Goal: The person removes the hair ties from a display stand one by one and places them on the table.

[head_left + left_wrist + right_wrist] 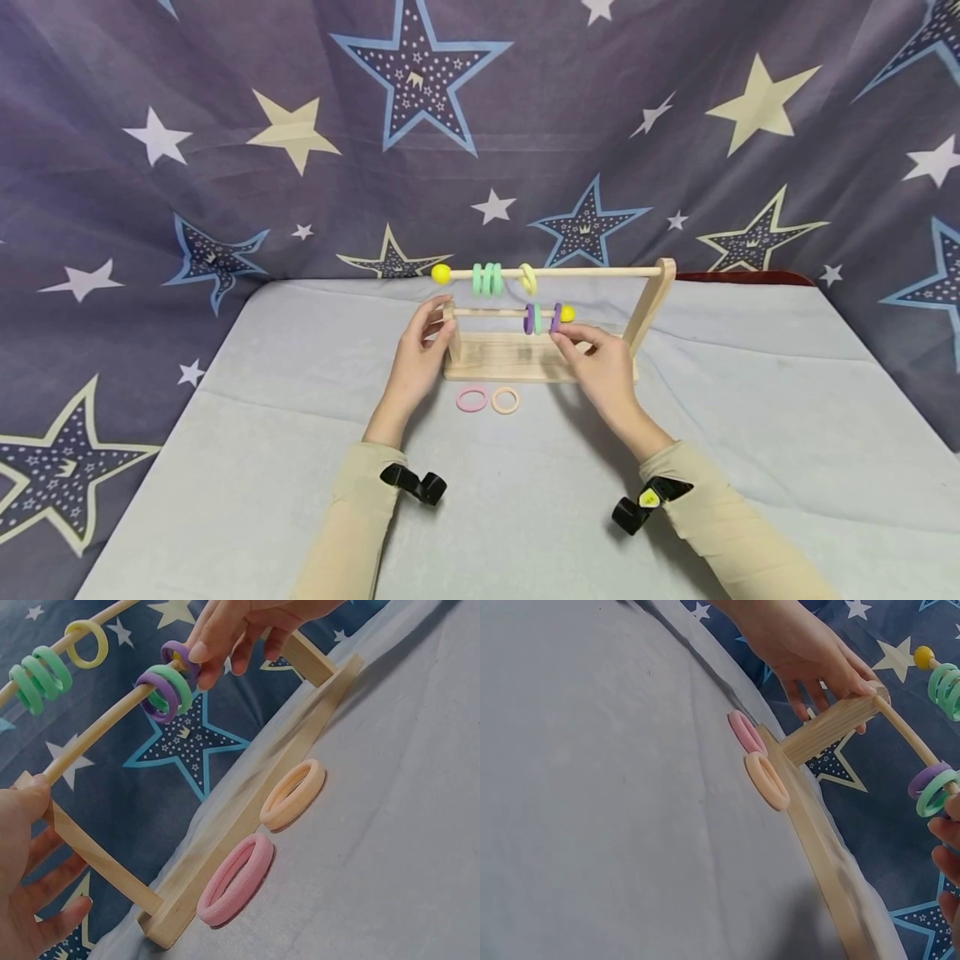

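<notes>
A wooden stand carries two rods, an upper and a lower one. My left hand grips the top of the short post at the left end of the lower rod. With thumb and fingers, my right hand pinches a purple hair tie at that rod's right tip, beside the yellow ball. Another purple hair tie and a green hair tie hang together just left of it. On the upper rod hang several green hair ties and a yellow hair tie.
In front of the stand's base, a pink hair tie and a peach hair tie lie on the grey cloth. A tall post rises at the right. Behind hangs a star-patterned curtain.
</notes>
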`<state>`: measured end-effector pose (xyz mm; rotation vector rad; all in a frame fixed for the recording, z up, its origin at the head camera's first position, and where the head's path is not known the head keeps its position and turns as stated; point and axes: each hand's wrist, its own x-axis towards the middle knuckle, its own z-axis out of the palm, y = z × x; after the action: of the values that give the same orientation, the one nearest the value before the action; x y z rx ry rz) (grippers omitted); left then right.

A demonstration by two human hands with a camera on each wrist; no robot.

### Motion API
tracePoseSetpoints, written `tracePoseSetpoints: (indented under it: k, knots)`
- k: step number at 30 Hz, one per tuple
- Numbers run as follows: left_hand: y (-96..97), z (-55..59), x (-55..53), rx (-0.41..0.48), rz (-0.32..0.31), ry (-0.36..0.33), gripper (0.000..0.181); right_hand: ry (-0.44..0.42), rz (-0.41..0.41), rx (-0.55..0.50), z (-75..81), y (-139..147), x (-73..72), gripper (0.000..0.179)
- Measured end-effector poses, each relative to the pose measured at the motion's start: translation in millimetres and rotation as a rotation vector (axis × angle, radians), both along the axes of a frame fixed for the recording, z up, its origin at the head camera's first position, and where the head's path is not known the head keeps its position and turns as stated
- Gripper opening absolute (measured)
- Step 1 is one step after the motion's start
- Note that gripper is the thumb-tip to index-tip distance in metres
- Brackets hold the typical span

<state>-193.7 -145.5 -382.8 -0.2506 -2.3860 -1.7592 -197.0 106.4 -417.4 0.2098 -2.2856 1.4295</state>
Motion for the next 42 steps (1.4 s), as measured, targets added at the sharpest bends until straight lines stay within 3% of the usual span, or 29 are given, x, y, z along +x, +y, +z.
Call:
tracePoseSetpoints:
  k: [24,42]
  knots:
    - [0.5,0.0,0.6,0.002,0.003,-0.001,0.042,0.008,0.015,-0.059,1.1,11.5,3.4,0.011]
    - [0.2,-0.8,0.5,0.004,-0.001,0.005,0.043,0.013,0.008,-0.027,4.7,21.8,8.5,0.011]
